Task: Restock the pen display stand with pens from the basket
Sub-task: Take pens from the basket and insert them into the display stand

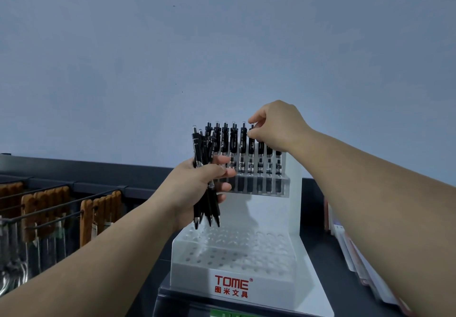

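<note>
Most of the job looks undone. Nearest the camera, the stepped lower tiers (229, 250) of the white display stand (232, 271) show row upon row of holes with no pen in any of them. Just above and behind those tiers, the left hand (197, 183) is wrapped around a bundle of black pens (206, 209), four or five as far as I can tell, with tips pointing down and clips up. That bundle sits in front of the left end of the raised shelf.

Farther back, the top shelf (261, 187) carries a single row of roughly nine upright pens, and this is the only part that is stocked. The right hand (276, 124) reaches in from the right with the arm nearly straight and the wrist bent downward. Its thumb and forefinger pinch the upper end of one pen in the row (251, 150), which already stands in its hole, so I judge it is being seated or straightened.

The two hands are apart, each closed on its own pens. The basket is not in view. Behind the stand is a plain grey-blue wall (222, 45).
</note>
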